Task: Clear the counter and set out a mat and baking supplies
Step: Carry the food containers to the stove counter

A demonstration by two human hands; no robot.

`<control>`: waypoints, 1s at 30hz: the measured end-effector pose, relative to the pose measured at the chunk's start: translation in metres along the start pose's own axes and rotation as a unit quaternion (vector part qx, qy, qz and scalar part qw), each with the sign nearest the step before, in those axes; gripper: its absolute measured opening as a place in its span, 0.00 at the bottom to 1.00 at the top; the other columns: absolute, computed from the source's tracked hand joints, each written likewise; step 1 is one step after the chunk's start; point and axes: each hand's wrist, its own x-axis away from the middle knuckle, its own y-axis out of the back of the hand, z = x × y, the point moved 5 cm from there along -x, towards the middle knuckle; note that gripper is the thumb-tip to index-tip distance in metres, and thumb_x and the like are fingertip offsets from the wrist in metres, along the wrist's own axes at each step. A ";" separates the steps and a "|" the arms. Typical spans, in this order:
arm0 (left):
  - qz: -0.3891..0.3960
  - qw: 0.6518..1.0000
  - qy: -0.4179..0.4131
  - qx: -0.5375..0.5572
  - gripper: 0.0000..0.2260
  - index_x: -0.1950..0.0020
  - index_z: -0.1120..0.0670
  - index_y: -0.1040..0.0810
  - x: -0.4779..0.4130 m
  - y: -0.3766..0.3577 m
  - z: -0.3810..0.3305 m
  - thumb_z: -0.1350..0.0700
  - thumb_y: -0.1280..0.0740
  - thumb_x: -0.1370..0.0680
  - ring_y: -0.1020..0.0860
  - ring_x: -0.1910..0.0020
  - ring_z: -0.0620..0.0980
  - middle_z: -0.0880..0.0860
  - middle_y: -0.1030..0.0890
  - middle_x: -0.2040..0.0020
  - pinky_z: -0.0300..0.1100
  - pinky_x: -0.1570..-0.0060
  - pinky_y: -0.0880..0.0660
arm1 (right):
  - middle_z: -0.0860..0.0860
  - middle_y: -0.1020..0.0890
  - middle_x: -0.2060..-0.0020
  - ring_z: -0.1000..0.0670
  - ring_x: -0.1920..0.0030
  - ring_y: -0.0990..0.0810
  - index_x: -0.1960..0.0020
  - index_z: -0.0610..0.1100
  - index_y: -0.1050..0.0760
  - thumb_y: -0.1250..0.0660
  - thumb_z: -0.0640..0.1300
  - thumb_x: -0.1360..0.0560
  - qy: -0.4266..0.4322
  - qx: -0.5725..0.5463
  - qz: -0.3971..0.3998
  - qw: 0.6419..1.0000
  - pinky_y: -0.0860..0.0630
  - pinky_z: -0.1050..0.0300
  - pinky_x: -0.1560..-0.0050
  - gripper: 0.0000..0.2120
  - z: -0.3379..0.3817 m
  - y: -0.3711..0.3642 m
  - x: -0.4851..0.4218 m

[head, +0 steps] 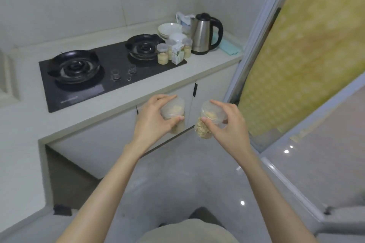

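My left hand [153, 119] grips a clear plastic jar [174, 109] with pale grainy contents, held by its lid in front of the cabinet doors. My right hand [227, 122] grips a second clear jar [209, 119] of beige crumbly contents, tilted toward the left. Both jars hang in the air below the counter's front edge [122, 104]. On the counter's far right stand more small jars [163, 53], a small white and green carton [177, 56], stacked white bowls [169, 28] and a steel kettle [203, 34].
A black two-burner gas hob [102, 73] is set into the counter. A blue cloth [230, 46] lies beside the kettle. A sliding door frame [262, 41] with yellow patterned glass rises at the right. Grey floor tiles lie below my arms.
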 end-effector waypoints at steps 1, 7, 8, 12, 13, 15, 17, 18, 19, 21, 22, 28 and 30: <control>0.004 1.000 -0.004 0.002 0.27 0.36 0.44 0.23 -0.018 -0.007 0.004 0.46 0.23 0.35 0.27 0.40 0.43 0.41 0.27 0.41 0.48 0.42 0.25 | 0.58 0.26 0.46 0.55 0.44 0.26 0.37 0.57 0.27 0.31 0.61 0.31 -0.003 0.002 -0.005 1.000 0.24 0.47 0.46 0.24 -0.007 -0.002 -0.016; 0.032 0.999 -0.009 0.001 0.28 0.35 0.44 0.24 -0.114 -0.054 0.021 0.46 0.23 0.34 0.28 0.40 0.41 0.42 0.27 0.40 0.46 0.40 0.26 | 0.57 0.26 0.45 0.56 0.44 0.26 0.35 0.56 0.27 0.30 0.58 0.29 -0.010 0.019 0.002 1.000 0.23 0.51 0.46 0.24 -0.047 -0.014 -0.110; 0.035 0.999 -0.008 -0.002 0.28 0.35 0.44 0.25 -0.128 -0.062 0.023 0.46 0.23 0.34 0.29 0.40 0.42 0.43 0.27 0.39 0.46 0.40 0.26 | 0.58 0.26 0.45 0.56 0.44 0.26 0.35 0.56 0.28 0.30 0.57 0.29 -0.010 0.022 0.009 1.000 0.24 0.52 0.46 0.24 -0.054 -0.016 -0.126; 0.034 0.999 0.009 -0.006 0.28 0.35 0.42 0.25 -0.197 -0.100 0.030 0.48 0.23 0.33 0.28 0.40 0.44 0.44 0.27 0.38 0.48 0.41 0.26 | 0.58 0.27 0.41 0.55 0.43 0.27 0.34 0.57 0.29 0.31 0.57 0.28 -0.021 0.031 0.038 0.999 0.25 0.54 0.44 0.23 -0.089 -0.023 -0.203; 0.030 0.999 0.018 -0.007 0.28 0.35 0.42 0.26 -0.218 -0.111 0.031 0.48 0.23 0.33 0.28 0.40 0.45 0.44 0.27 0.38 0.49 0.41 0.26 | 0.58 0.27 0.40 0.55 0.42 0.27 0.33 0.57 0.30 0.31 0.57 0.27 -0.024 0.032 0.048 0.998 0.26 0.54 0.43 0.23 -0.100 -0.024 -0.226; 0.029 0.999 0.028 -0.020 0.29 0.34 0.43 0.26 -0.253 -0.129 0.032 0.48 0.23 0.33 0.28 0.39 0.45 0.44 0.27 0.37 0.48 0.40 0.27 | 0.59 0.29 0.39 0.55 0.41 0.28 0.33 0.59 0.31 0.31 0.57 0.27 -0.035 0.025 0.073 0.996 0.27 0.56 0.42 0.23 -0.116 -0.029 -0.264; 0.037 0.998 0.040 -0.032 0.29 0.33 0.45 0.27 -0.288 -0.148 0.035 0.48 0.23 0.33 0.29 0.38 0.45 0.46 0.27 0.36 0.43 0.39 0.29 | 0.60 0.30 0.39 0.55 0.40 0.29 0.34 0.60 0.32 0.31 0.57 0.27 -0.056 0.006 0.102 0.993 0.27 0.56 0.42 0.24 -0.135 -0.034 -0.300; 0.042 0.997 0.046 -0.034 0.30 0.32 0.46 0.27 -0.302 -0.156 0.036 0.49 0.23 0.33 0.29 0.38 0.45 0.47 0.27 0.36 0.40 0.39 0.31 | 0.60 0.30 0.40 0.55 0.40 0.29 0.34 0.60 0.32 0.31 0.57 0.28 -0.067 -0.002 0.116 0.991 0.27 0.55 0.41 0.24 -0.143 -0.037 -0.314; 0.044 0.997 0.055 -0.036 0.30 0.32 0.46 0.27 -0.320 -0.165 0.038 0.50 0.23 0.33 0.29 0.38 0.45 0.47 0.27 0.36 0.36 0.40 0.33 | 0.60 0.31 0.41 0.55 0.39 0.29 0.34 0.60 0.32 0.30 0.56 0.28 -0.070 -0.009 0.125 0.990 0.27 0.54 0.41 0.24 -0.153 -0.040 -0.334; 0.048 0.995 0.073 -0.046 0.30 0.32 0.47 0.27 -0.345 -0.178 0.045 0.50 0.23 0.33 0.29 0.37 0.45 0.47 0.27 0.36 0.35 0.41 0.35 | 0.59 0.31 0.42 0.53 0.39 0.29 0.34 0.59 0.33 0.30 0.55 0.29 -0.073 -0.011 0.142 0.987 0.27 0.54 0.41 0.25 -0.167 -0.045 -0.362; 0.048 0.994 0.087 -0.050 0.30 0.32 0.47 0.27 -0.360 -0.185 0.051 0.50 0.23 0.33 0.29 0.37 0.46 0.47 0.26 0.36 0.35 0.40 0.35 | 0.57 0.31 0.41 0.52 0.40 0.29 0.34 0.58 0.33 0.29 0.54 0.29 -0.074 -0.005 0.152 0.986 0.27 0.54 0.41 0.26 -0.176 -0.049 -0.378; 0.081 0.988 0.111 -0.073 0.30 0.32 0.46 0.28 -0.421 -0.220 0.080 0.53 0.24 0.33 0.30 0.37 0.45 0.45 0.28 0.36 0.39 0.41 0.31 | 0.53 0.30 0.36 0.50 0.38 0.28 0.32 0.55 0.35 0.28 0.50 0.30 -0.066 0.041 0.184 0.980 0.33 0.62 0.43 0.29 -0.214 -0.081 -0.451; 0.088 0.987 0.110 -0.078 0.30 0.31 0.47 0.29 -0.437 -0.230 0.086 0.54 0.25 0.32 0.30 0.36 0.46 0.46 0.29 0.35 0.41 0.41 0.30 | 0.52 0.30 0.35 0.50 0.38 0.28 0.31 0.53 0.35 0.28 0.49 0.29 -0.053 0.057 0.199 0.977 0.34 0.63 0.42 0.30 -0.223 -0.095 -0.470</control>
